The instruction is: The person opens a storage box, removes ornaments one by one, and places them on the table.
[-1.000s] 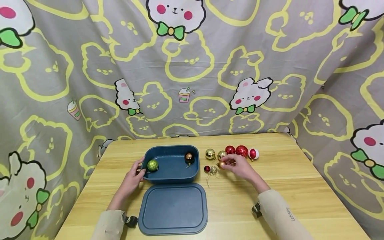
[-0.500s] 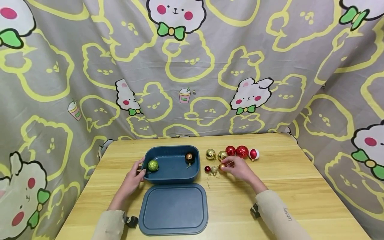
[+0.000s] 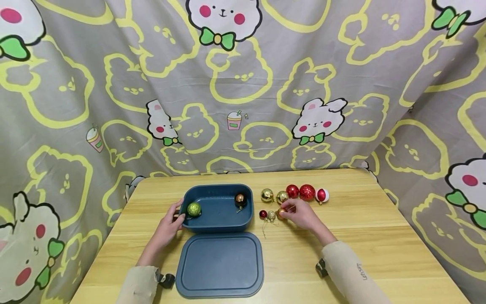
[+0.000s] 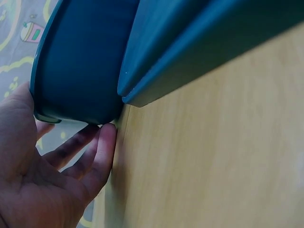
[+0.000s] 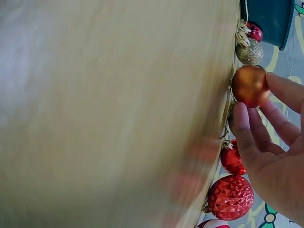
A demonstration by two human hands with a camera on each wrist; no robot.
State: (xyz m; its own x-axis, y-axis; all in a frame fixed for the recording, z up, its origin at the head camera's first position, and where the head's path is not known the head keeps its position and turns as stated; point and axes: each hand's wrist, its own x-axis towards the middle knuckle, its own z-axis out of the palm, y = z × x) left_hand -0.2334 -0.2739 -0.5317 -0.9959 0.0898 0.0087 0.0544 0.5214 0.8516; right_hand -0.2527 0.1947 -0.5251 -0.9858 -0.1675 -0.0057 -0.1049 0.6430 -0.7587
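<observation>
My left hand (image 3: 169, 221) holds the left end of an open dark blue plastic box (image 3: 217, 229). Its thumb lies over the rim, fingers against the outer wall in the left wrist view. Inside the box lie a green glitter bauble (image 3: 194, 209) on the left and a brown bauble (image 3: 240, 200) on the right. On the table right of the box, my right hand (image 3: 302, 215) pinches a matte orange-gold bauble (image 5: 250, 86) between thumb and fingers. Beside that bauble sit a small glittery champagne bauble (image 3: 271, 215) and a small dark red one (image 3: 263, 214).
The flat blue lid (image 3: 220, 265) lies in front of the box. Behind the right hand stand two gold baubles, including a shiny one (image 3: 267, 195), a red bauble (image 3: 292, 191), a larger textured red one (image 3: 307, 192) and a red-and-white one (image 3: 322, 195). A patterned curtain (image 3: 243, 105) hangs behind the table.
My right hand has moved slightly down toward the table with the orange-gold bauble, which is now lined up beside the two small ones. The left hand and box stay in place.
</observation>
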